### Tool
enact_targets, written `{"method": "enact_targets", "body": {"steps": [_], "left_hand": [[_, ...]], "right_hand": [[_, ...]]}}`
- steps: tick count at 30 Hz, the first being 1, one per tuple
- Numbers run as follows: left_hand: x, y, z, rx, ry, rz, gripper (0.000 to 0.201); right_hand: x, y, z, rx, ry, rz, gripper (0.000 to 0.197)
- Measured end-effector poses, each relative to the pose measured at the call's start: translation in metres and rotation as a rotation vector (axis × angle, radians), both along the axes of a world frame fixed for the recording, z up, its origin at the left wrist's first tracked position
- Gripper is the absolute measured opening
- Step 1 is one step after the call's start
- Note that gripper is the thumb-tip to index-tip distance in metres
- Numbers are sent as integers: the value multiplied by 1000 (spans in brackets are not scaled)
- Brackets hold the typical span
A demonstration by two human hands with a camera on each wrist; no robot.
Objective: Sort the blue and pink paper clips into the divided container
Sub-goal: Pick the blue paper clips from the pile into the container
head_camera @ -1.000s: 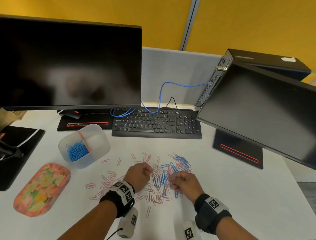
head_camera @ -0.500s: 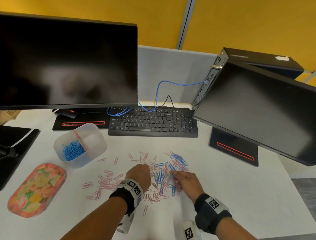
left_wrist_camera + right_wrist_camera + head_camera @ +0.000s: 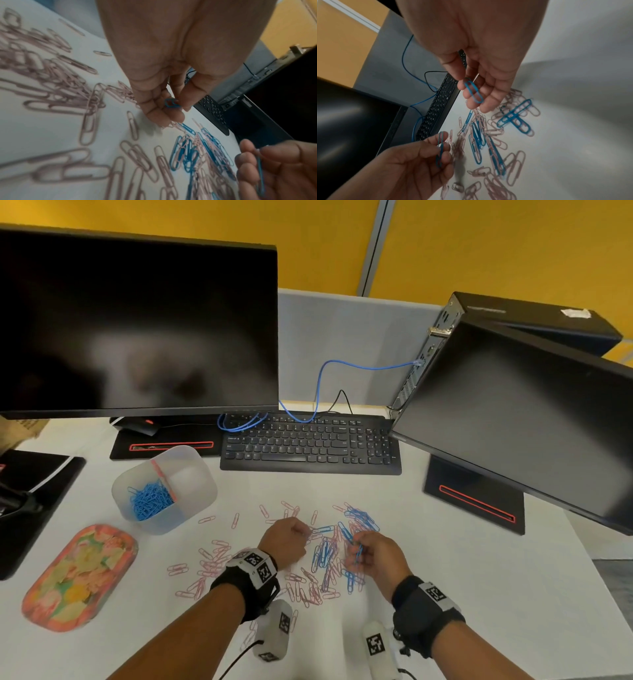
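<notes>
Pink and blue paper clips lie scattered and mixed on the white table. My left hand hovers over the pile's left side and pinches a blue clip between thumb and fingers. My right hand, just right of it, holds another blue clip between thumb and fingertips. The translucent divided container stands at the far left. Its left compartment holds a heap of blue clips, and I see no clips in the right compartment behind the pink divider.
A black keyboard lies beyond the pile. Two dark monitors stand behind and to the right. A colourful oval tray sits at the near left and a black pad at the left edge.
The head view has shifted slightly. Both hands have stayed over the clip pile with little movement. The right hand now holds its blue clip just above the table.
</notes>
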State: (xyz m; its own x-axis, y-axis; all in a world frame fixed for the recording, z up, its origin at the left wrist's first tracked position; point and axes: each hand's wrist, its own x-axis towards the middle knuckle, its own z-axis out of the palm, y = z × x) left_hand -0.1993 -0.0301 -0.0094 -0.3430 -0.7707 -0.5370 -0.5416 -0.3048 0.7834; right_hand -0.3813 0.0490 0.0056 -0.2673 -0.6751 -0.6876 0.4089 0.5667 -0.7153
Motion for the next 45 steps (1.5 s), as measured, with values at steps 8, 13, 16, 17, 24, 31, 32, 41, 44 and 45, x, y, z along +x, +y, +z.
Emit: {"method": "enact_targets", "body": {"steps": [8, 13, 16, 17, 24, 31, 32, 41, 44, 45], "left_hand": [[-18, -2, -4, -179, -132, -67, 7], [-33, -13, -5, -383, -340, -289, 15], [-41, -16, -4, -429, -482, -410, 20], [-43, -16, -4, -430, -518, -430, 20], [-47, -17, -1, -396, -573, -433, 19], [-35, -16, 6, -314, -324, -222, 15], [-30, -16, 6, -296, -260, -165, 14], [15, -17, 28, 112, 230, 184, 28], [40, -14, 44, 248, 384, 399, 23], [49, -13, 48, 274, 430, 454, 21]], "right_hand": [[-8, -21, 0, 22, 782, 424, 14], [-1, -32, -1, 36, 981, 648, 13], [1, -36, -4, 53, 996, 674, 21], [0, -37, -5, 60, 982, 672, 24], [-2, -43, -9, 96, 919, 684, 27], [-9, -38, -13, 33, 829, 680, 25], [-11, -37, -13, 13, 812, 681, 23], [4, -44, 14, 6, 169, 436, 23], [27, -49, 17, 4, -13, 401, 27], [37, -51, 17, 11, -27, 413, 29]]}}
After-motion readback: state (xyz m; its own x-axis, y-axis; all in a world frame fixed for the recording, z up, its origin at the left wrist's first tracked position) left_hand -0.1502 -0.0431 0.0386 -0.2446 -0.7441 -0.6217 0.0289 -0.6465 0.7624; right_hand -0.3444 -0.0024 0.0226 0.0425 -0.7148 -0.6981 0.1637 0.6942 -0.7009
